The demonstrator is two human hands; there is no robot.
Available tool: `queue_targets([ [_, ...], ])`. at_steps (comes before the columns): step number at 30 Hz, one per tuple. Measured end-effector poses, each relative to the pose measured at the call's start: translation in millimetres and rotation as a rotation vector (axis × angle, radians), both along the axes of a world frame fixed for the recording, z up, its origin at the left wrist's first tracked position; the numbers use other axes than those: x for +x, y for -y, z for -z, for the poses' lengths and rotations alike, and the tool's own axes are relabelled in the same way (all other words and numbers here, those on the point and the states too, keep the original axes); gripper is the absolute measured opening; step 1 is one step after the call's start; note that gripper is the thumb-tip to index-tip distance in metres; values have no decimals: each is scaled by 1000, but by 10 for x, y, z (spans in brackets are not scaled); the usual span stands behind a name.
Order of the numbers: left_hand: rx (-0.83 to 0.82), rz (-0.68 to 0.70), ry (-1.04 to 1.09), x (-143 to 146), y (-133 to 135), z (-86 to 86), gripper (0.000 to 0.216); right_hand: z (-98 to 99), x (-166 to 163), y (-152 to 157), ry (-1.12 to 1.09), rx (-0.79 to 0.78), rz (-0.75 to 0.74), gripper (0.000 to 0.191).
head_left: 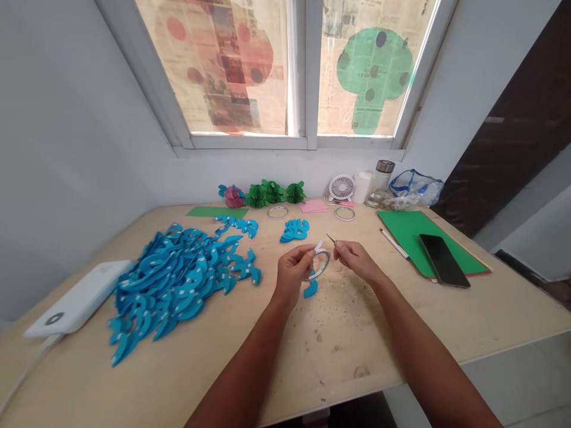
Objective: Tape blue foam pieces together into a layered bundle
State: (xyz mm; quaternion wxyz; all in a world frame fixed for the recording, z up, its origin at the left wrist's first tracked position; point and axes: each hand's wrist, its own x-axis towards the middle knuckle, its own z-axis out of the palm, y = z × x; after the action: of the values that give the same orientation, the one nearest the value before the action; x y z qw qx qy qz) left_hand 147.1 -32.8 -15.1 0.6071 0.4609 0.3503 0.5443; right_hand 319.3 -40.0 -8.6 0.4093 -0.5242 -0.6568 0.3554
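Over the middle of the wooden table [339, 333], my left hand [292, 273] is closed on a small roll of double-sided tape [320, 263], with a white tab of tape sticking up from its fingers. My right hand [354, 258] pinches a thin dark pointed tool [331, 238], its tip close to the tape tab. A single blue paper piece [310, 289] lies on the table just under the roll.
A big heap of blue paper cut-outs [178, 279] covers the left. A white device [78, 300] lies far left. A smaller blue stack [294, 230], two tape rings [277, 212], green paper flowers [272, 192], a fan [341, 187], a phone [444, 260] on a green sheet [404, 229].
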Motion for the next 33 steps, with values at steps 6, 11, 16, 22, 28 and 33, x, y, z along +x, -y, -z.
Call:
queue_targets([
  [6,18,13,-7,-8,4,0,28,-11,-24,7,90,-2,-8,50],
  [11,18,24,-25,5,15,-3,28,1,-28,-7,96,15,-39,49],
  [16,12,24,-19,20,18,11,28,-1,-37,-7,96,29,-27,48],
  [22,12,38,-8,25,8,35,28,-20,-55,5,88,42,-11,48],
  [28,3,39,-8,26,17,23,29,-19,-57,9,102,28,0,48],
  [33,12,34,7,30,19,26,29,-9,-57,3,100,21,-8,47],
])
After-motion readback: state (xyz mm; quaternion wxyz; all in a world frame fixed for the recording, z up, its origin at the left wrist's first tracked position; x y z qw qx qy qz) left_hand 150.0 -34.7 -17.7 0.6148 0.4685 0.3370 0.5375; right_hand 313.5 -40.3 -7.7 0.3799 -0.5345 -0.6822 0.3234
